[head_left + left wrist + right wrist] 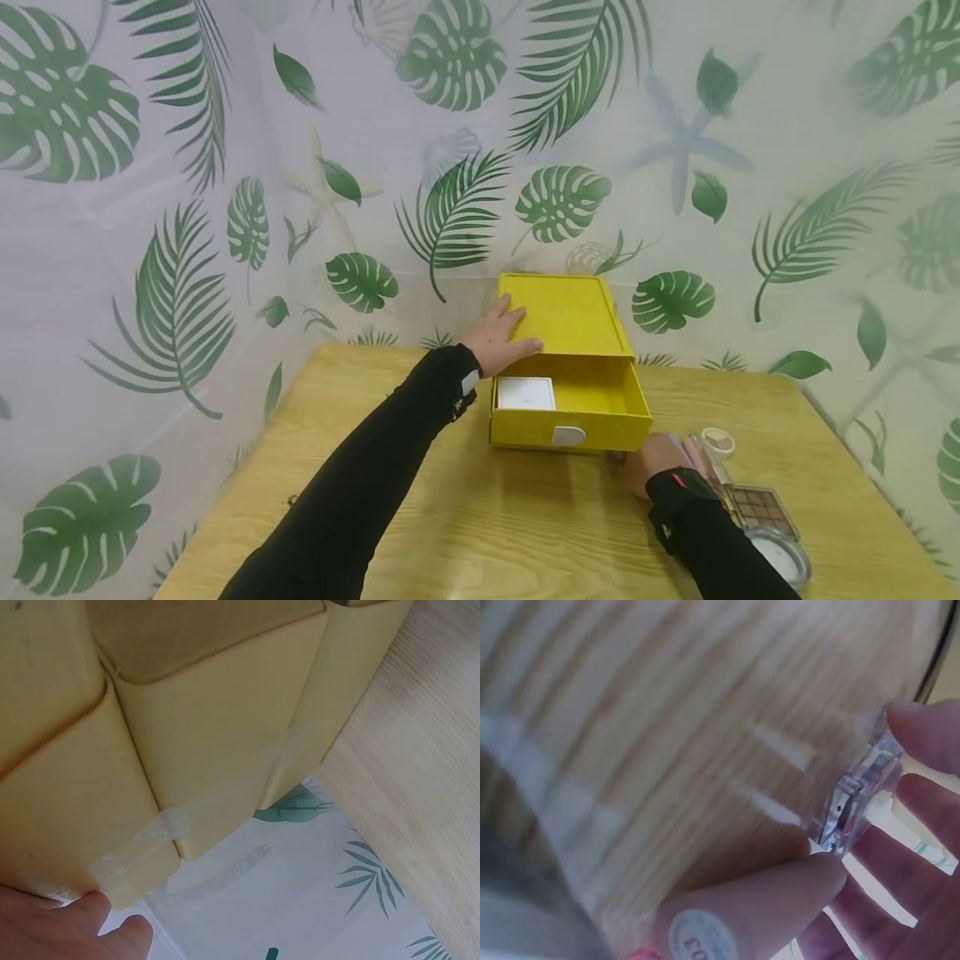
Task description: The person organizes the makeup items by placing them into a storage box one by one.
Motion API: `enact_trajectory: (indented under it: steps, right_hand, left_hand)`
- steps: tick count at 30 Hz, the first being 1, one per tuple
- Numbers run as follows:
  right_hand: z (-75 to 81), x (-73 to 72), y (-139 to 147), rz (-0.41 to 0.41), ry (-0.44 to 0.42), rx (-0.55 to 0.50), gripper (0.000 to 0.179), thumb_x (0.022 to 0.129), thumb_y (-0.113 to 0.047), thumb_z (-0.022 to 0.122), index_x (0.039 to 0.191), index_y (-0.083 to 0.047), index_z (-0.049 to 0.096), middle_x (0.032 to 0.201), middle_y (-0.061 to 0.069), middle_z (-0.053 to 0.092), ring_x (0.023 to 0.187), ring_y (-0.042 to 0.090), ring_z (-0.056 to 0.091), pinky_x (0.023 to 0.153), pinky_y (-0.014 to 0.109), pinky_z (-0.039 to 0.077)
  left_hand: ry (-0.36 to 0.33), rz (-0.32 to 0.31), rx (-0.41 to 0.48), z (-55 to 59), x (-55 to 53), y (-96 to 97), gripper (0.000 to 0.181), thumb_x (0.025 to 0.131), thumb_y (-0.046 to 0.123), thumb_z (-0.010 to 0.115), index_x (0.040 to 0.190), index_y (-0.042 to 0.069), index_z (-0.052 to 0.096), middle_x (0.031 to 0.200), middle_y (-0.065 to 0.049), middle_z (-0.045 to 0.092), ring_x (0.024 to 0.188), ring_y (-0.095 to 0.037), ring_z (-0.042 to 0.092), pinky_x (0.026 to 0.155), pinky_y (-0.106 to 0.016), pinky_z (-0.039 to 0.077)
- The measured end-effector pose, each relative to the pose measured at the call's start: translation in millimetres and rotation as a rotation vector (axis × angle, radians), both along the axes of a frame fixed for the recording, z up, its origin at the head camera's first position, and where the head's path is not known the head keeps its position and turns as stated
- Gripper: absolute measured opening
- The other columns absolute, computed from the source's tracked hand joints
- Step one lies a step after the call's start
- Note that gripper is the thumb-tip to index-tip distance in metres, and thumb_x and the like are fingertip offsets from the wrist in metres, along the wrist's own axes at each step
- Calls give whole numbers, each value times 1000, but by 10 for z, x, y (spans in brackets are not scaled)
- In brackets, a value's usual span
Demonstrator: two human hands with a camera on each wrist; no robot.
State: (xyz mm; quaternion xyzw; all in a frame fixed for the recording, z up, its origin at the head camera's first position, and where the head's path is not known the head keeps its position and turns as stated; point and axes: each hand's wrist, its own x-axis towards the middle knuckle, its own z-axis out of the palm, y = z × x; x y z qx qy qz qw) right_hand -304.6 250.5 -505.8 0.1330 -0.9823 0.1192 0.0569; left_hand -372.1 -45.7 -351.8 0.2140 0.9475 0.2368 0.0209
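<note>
A yellow drawer box point(562, 312) stands at the back of the table with its drawer point(573, 432) pulled out. Inside the drawer, at its left, lies a white square item point(527, 393). My left hand point(497, 335) rests on the box's upper left edge, fingers spread; its fingertips point(94, 911) touch the yellow side in the left wrist view. Low by the drawer's right front corner, my right hand point(651, 464) pinches a small clear faceted object point(855, 799) between thumb and fingers. Its exact kind is unclear. Just beneath it lies a pinkish tube point(750, 911) with a round "03" label.
Right of the right hand are a white ring-shaped item point(717, 442), an eyeshadow palette point(765, 510) and a round compact point(782, 557). A small dark object point(292, 500) lies on the wooden table point(450, 517) at left. Leaf-patterned sheeting point(465, 208) hangs directly behind the box.
</note>
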Motion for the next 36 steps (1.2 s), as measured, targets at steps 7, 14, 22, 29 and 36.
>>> enact_trajectory:
  steps: [7, 14, 22, 29, 36]
  right_hand:
    - [-2, -18, -22, 24, 54, -3, 15, 86, -25, 62, 75, -16, 57, 59, 3, 56, 49, 18, 49, 46, 39, 45]
    - [196, 153, 113, 0, -6, 36, 29, 84, -34, 67, 97, -9, 63, 76, 11, 61, 63, 26, 56, 56, 45, 49]
    - [517, 725, 511, -84, -166, -1, 72, 83, -49, 67, 135, -2, 48, 121, 32, 52, 102, 48, 50, 73, 62, 47]
    - [345, 1061, 632, -140, -258, 58, 69, 82, -62, 60, 124, -8, 60, 120, 30, 55, 100, 48, 52, 71, 63, 49]
    - [182, 1117, 550, -159, -281, 148, 69, 76, -67, 62, 117, -12, 66, 114, 26, 59, 99, 49, 52, 70, 66, 47]
  left_hand:
    - [-6, 1, -6, 1, 24, -17, 73, 93, 57, 47, 150, 15, 27, 158, -8, 7, 138, -21, 12, 112, -44, 22]
    - [1, -27, 3, 17, 18, -49, 74, 93, 56, 47, 150, 12, 26, 158, -10, 4, 138, -23, 11, 113, -43, 20]
    - [12, -26, -5, -2, 12, -21, 74, 93, 57, 46, 150, 13, 26, 157, -10, 6, 139, -21, 10, 113, -42, 19]
    - [17, -28, 13, -5, 28, 4, 74, 93, 57, 47, 149, 13, 28, 157, -10, 7, 139, -22, 9, 113, -42, 18]
    - [8, -12, 4, 12, 20, -36, 74, 93, 58, 47, 150, 15, 27, 158, -8, 5, 139, -22, 9, 113, -43, 18]
